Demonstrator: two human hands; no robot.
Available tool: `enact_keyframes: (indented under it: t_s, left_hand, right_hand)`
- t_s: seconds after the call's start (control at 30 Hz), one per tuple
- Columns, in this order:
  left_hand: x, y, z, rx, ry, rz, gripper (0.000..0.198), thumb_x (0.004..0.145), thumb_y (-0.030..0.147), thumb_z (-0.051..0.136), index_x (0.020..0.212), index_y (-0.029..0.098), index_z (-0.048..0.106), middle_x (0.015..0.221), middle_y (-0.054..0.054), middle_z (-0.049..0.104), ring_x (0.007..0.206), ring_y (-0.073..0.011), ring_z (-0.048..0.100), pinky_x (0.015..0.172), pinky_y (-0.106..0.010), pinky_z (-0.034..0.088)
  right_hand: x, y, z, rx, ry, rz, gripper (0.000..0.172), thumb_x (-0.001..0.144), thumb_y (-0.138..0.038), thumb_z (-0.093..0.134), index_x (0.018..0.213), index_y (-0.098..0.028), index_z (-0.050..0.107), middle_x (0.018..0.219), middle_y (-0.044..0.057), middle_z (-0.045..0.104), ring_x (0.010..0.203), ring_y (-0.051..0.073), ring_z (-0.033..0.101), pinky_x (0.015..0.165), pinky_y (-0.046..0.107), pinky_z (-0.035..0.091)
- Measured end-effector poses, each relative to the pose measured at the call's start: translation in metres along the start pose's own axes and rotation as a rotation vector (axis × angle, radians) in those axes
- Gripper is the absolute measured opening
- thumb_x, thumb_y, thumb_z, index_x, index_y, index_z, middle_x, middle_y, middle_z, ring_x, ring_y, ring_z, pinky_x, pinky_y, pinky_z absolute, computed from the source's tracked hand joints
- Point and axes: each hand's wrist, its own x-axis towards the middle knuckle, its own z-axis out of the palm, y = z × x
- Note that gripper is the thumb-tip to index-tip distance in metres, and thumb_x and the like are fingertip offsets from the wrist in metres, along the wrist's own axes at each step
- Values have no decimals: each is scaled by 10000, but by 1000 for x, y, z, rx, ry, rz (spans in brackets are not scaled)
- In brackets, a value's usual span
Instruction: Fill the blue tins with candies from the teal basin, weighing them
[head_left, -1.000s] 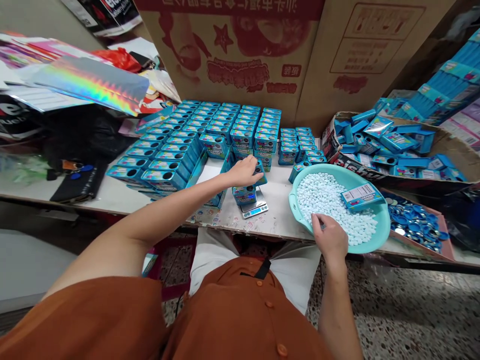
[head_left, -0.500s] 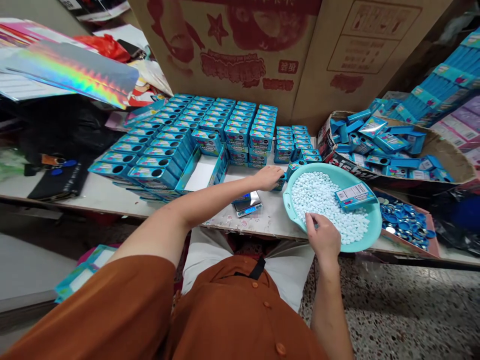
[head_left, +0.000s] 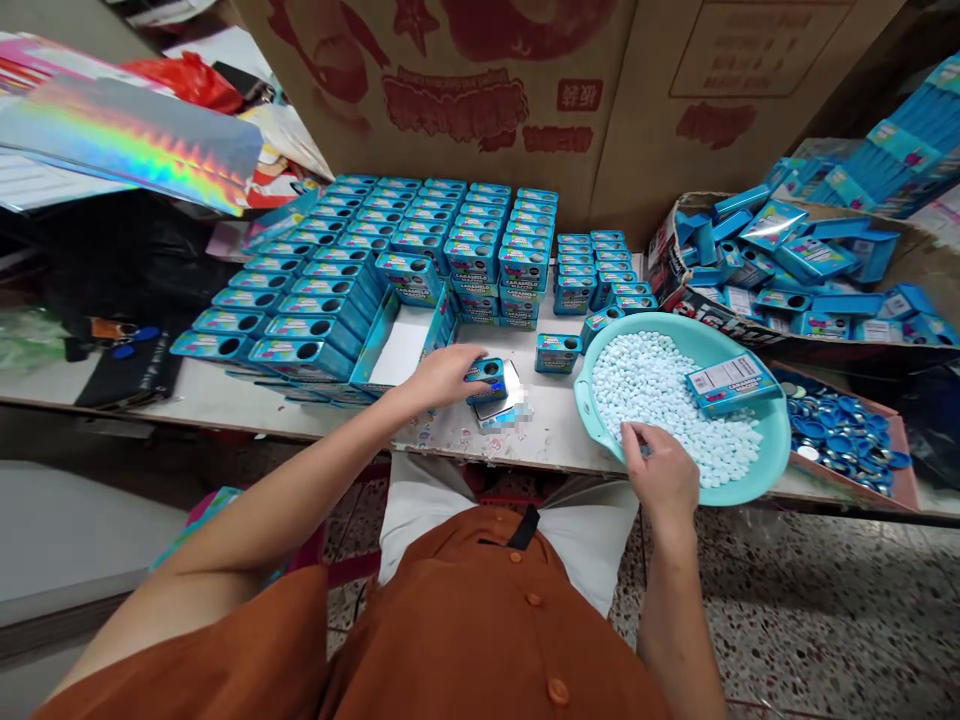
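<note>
My left hand [head_left: 442,376] grips a small blue tin [head_left: 487,377] with a round hole in its top, resting on a small digital scale [head_left: 510,405]. Another such tin [head_left: 558,352] stands just right of the scale, beside a teal basin [head_left: 772,455] full of small white candies. My right hand [head_left: 660,475] rests inside the basin's near edge, fingers curled down among the candies. A blue tin [head_left: 729,382] lies on its side on top of the candies.
Rows of blue tins [head_left: 360,270] fill the table's back and left. A cardboard tray of loose tins [head_left: 795,270] sits at the right, with a box of blue caps [head_left: 844,435] beside the basin. Large cartons [head_left: 570,90] stand behind. Holographic sheets [head_left: 135,140] lie at the left.
My left hand set one tin down beside the basin, then came back to the scale holding another tin. The right hand stayed in the basin.
</note>
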Motion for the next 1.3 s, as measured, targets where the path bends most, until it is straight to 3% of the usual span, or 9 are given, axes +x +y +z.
enact_keyframes:
  t_s: [0.13,0.37,0.6,0.83,1.03,1.13,1.3]
  left_hand:
    - [3,8,3,-22,-12,-67,369,833,426,551,1137,219,582,1099,-81,675,960,-270,627,731,-332,445]
    - [10,12,7,-45,12,-23,350,814,414,573,1105,221,596,1090,-86,676,1000,-283,619,789,-358,462]
    - [-6,2,20,-214,147,-45,693,743,468,684,1335,212,428,1357,-105,534,1252,-291,495,1034,-419,404]
    - [-27,1,50,-556,349,-219,728,713,442,718,1325,199,408,1304,-120,557,1148,-246,567,963,-401,463]
    - [-17,4,82,-824,357,-355,506,696,414,739,1108,186,553,1074,-85,672,996,-229,639,868,-363,498]
    - [-13,14,72,-786,393,-281,386,740,424,708,1026,191,591,1022,-59,678,964,-217,629,858,-344,489]
    - [-5,63,7,-620,621,31,343,818,398,655,1107,230,578,1104,-48,640,1028,-202,583,911,-338,467]
  right_hand:
    - [0,-1,-1,0,2,17,286,943,-378,481,925,-215,715,926,30,726,849,180,632,689,265,349]
    - [0,-1,-1,1,-12,39,264,939,-375,497,936,-223,713,970,26,727,865,172,630,703,258,351]
    - [1,-3,-2,-13,-18,47,279,940,-380,485,922,-218,711,928,34,726,851,182,628,695,261,347]
    - [1,-3,-2,-17,-22,48,323,939,-400,461,933,-207,720,951,59,728,849,186,627,695,269,351]
    - [1,-4,-3,-11,-28,48,343,940,-410,449,931,-204,722,942,63,728,837,189,623,689,273,349]
    - [1,-5,-3,1,-34,58,319,941,-397,457,925,-215,719,935,44,726,845,180,622,685,266,344]
    - [1,-4,-1,23,-30,51,308,944,-384,461,930,-213,716,938,39,724,859,174,624,724,264,358]
